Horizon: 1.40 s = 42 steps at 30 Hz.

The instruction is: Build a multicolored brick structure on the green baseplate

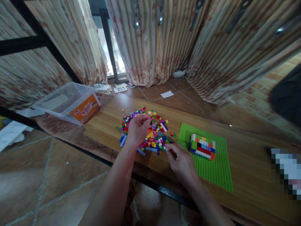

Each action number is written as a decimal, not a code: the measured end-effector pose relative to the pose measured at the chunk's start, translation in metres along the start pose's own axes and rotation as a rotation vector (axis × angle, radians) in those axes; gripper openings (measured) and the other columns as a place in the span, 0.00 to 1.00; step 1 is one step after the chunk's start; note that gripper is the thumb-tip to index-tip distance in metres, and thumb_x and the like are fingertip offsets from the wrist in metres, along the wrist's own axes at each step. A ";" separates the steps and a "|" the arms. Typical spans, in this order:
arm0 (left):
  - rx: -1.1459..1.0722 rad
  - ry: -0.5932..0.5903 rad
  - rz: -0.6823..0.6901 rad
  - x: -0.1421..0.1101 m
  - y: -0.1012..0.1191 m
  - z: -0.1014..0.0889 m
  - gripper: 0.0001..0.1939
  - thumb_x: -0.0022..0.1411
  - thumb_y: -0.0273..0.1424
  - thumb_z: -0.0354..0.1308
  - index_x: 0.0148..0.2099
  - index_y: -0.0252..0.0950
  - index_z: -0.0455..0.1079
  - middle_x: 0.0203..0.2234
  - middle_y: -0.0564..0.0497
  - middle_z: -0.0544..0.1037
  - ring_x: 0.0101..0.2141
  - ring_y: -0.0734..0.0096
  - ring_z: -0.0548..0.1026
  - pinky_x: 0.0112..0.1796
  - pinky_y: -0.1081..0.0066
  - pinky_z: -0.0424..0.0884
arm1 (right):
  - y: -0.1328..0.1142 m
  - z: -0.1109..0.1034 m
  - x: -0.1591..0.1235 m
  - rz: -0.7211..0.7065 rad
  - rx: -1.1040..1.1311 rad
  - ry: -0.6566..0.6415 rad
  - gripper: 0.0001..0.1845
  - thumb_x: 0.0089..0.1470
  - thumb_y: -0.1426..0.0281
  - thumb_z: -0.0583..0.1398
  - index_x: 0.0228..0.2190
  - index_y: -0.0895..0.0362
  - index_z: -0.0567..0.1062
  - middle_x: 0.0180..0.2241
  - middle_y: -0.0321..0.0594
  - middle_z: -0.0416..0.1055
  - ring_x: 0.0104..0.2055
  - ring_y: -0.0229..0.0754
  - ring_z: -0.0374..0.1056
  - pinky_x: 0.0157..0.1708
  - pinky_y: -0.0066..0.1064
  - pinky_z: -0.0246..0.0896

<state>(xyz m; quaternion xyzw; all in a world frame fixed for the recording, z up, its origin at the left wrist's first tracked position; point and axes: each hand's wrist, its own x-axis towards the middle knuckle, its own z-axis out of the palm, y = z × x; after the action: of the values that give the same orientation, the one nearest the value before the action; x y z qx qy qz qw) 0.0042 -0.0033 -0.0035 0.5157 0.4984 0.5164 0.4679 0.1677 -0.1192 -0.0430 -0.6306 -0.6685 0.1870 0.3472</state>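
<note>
At mid-frame, the left hand (pixel 137 129) is over the loose bricks (pixel 154 135), the right hand (pixel 181 158) at their lower-right edge. I cannot tell whether either grasps one.

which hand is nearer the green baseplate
Right. The right hand is just left of the green baseplate in the picture, beside its near-left edge; the left hand is farther left, over the loose brick pile.
</note>
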 end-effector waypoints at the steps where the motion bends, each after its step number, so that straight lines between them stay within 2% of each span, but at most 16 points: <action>1: 0.002 -0.016 0.002 -0.001 0.000 0.001 0.08 0.54 0.31 0.60 0.37 0.34 0.77 0.29 0.52 0.79 0.28 0.74 0.74 0.31 0.75 0.71 | 0.000 -0.001 0.000 0.000 0.036 0.009 0.13 0.59 0.72 0.54 0.41 0.51 0.76 0.40 0.40 0.76 0.41 0.44 0.73 0.42 0.35 0.66; 5: 0.072 -0.082 0.028 -0.003 -0.001 0.005 0.09 0.56 0.31 0.59 0.38 0.34 0.77 0.26 0.53 0.78 0.26 0.73 0.73 0.28 0.75 0.69 | 0.002 -0.008 0.001 0.010 0.152 0.037 0.11 0.59 0.71 0.55 0.41 0.53 0.76 0.38 0.41 0.76 0.40 0.43 0.73 0.42 0.34 0.67; 9: 0.115 -0.109 0.056 -0.006 0.002 0.009 0.10 0.56 0.31 0.58 0.39 0.34 0.78 0.28 0.52 0.79 0.26 0.73 0.72 0.27 0.76 0.67 | 0.003 -0.010 0.000 0.108 0.289 0.073 0.09 0.58 0.67 0.58 0.39 0.53 0.77 0.38 0.41 0.75 0.39 0.43 0.73 0.39 0.34 0.68; 13: 0.137 -0.217 0.090 -0.012 0.006 0.016 0.10 0.57 0.32 0.59 0.39 0.35 0.79 0.30 0.51 0.80 0.28 0.72 0.74 0.29 0.75 0.68 | 0.003 -0.012 -0.002 0.198 0.506 0.109 0.09 0.56 0.64 0.61 0.39 0.52 0.76 0.37 0.40 0.76 0.39 0.43 0.74 0.40 0.36 0.71; 16: 0.184 -0.283 0.117 -0.016 0.008 0.022 0.09 0.58 0.31 0.59 0.38 0.35 0.79 0.31 0.50 0.81 0.30 0.71 0.74 0.30 0.75 0.68 | 0.003 -0.018 -0.003 0.212 0.572 0.116 0.10 0.57 0.63 0.60 0.41 0.51 0.76 0.38 0.40 0.74 0.38 0.43 0.75 0.39 0.37 0.73; 19: 0.198 -0.321 0.098 -0.020 0.008 0.029 0.10 0.59 0.31 0.58 0.39 0.34 0.79 0.30 0.50 0.81 0.29 0.71 0.74 0.30 0.74 0.68 | 0.005 -0.030 -0.004 0.141 0.470 0.132 0.12 0.60 0.64 0.56 0.43 0.51 0.76 0.40 0.41 0.73 0.38 0.42 0.75 0.40 0.37 0.73; 23: 0.174 -0.359 0.092 -0.026 0.005 0.040 0.10 0.59 0.30 0.57 0.41 0.35 0.78 0.30 0.50 0.80 0.30 0.70 0.75 0.31 0.73 0.70 | 0.019 -0.060 -0.005 0.085 0.158 0.285 0.11 0.60 0.65 0.57 0.39 0.51 0.79 0.40 0.42 0.74 0.43 0.44 0.72 0.43 0.38 0.69; 27: 0.186 -0.438 0.109 -0.033 0.000 0.053 0.09 0.60 0.29 0.57 0.39 0.36 0.78 0.31 0.50 0.81 0.32 0.69 0.76 0.34 0.72 0.72 | 0.042 -0.093 -0.010 0.222 0.050 0.458 0.12 0.58 0.63 0.57 0.36 0.54 0.79 0.38 0.43 0.75 0.38 0.44 0.72 0.38 0.36 0.69; 30: 0.194 -0.498 0.116 -0.037 -0.004 0.063 0.10 0.60 0.28 0.55 0.40 0.36 0.78 0.31 0.49 0.81 0.32 0.68 0.77 0.34 0.71 0.72 | 0.058 -0.110 -0.017 0.340 0.023 0.500 0.13 0.55 0.61 0.59 0.36 0.56 0.79 0.34 0.43 0.77 0.34 0.44 0.73 0.37 0.38 0.69; 35: 0.251 -0.533 0.131 -0.042 -0.009 0.077 0.10 0.61 0.27 0.55 0.40 0.36 0.78 0.32 0.49 0.81 0.33 0.68 0.77 0.36 0.70 0.72 | 0.069 -0.119 -0.027 0.406 0.048 0.446 0.15 0.52 0.60 0.61 0.36 0.56 0.81 0.34 0.44 0.80 0.35 0.46 0.75 0.38 0.38 0.70; 42: 0.236 -0.512 0.149 -0.038 -0.010 0.084 0.10 0.61 0.28 0.56 0.40 0.34 0.78 0.31 0.49 0.81 0.31 0.69 0.76 0.34 0.71 0.72 | 0.063 -0.115 -0.030 0.381 0.070 0.412 0.14 0.53 0.60 0.61 0.36 0.56 0.80 0.33 0.41 0.80 0.34 0.44 0.75 0.35 0.34 0.69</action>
<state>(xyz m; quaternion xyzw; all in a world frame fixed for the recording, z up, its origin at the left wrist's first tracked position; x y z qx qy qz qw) 0.0888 -0.0379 -0.0185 0.7154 0.3815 0.3408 0.4758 0.2921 -0.1616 -0.0142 -0.7573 -0.4464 0.1395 0.4559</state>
